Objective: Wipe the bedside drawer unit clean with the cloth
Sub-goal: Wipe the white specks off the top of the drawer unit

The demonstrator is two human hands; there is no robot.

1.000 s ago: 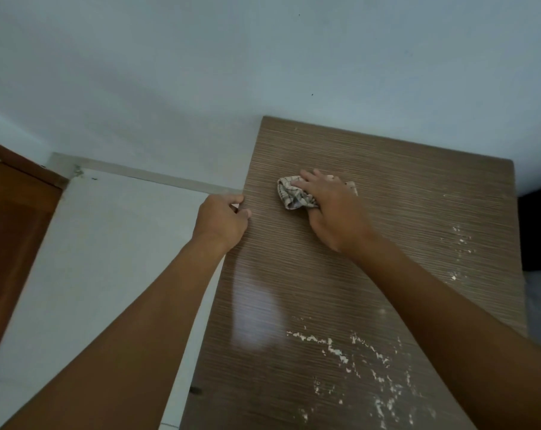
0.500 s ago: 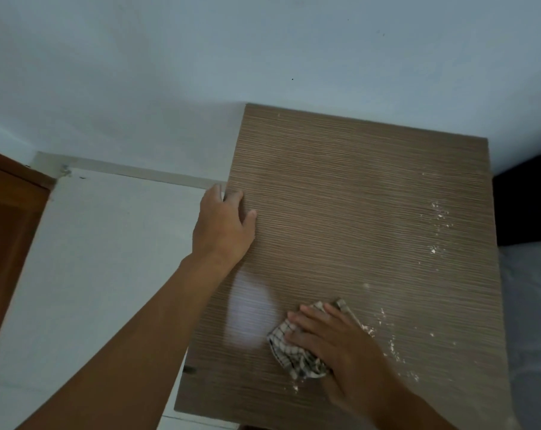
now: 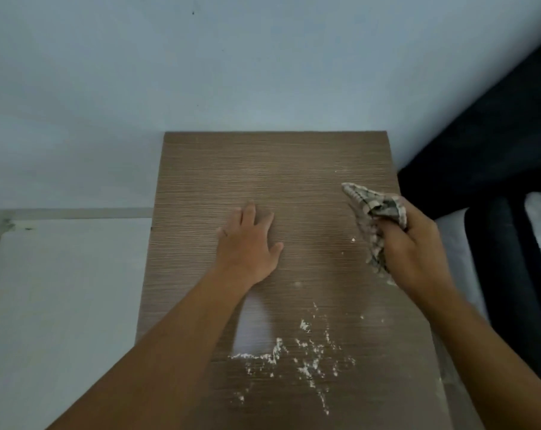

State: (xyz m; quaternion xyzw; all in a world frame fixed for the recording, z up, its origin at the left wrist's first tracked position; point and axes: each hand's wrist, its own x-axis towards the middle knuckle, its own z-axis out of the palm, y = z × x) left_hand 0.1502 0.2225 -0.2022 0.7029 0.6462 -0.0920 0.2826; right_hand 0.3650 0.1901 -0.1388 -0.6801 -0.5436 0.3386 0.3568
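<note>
In the head view, the left hand lies flat on top of the bedside drawer unit, its fingers straight and slightly apart. The right hand has its fingers curled tight round the bunched checked cloth near the unit's right edge, beside the dark bed; whether the cloth touches the wood I cannot tell. White crumbs lie scattered toward the near edge, so the wipe would go best with the cloth pressed flat and drawn in overlapping strokes through that patch, gathering the crumbs rather than spreading them, while the left hand steadies the unit.
</note>
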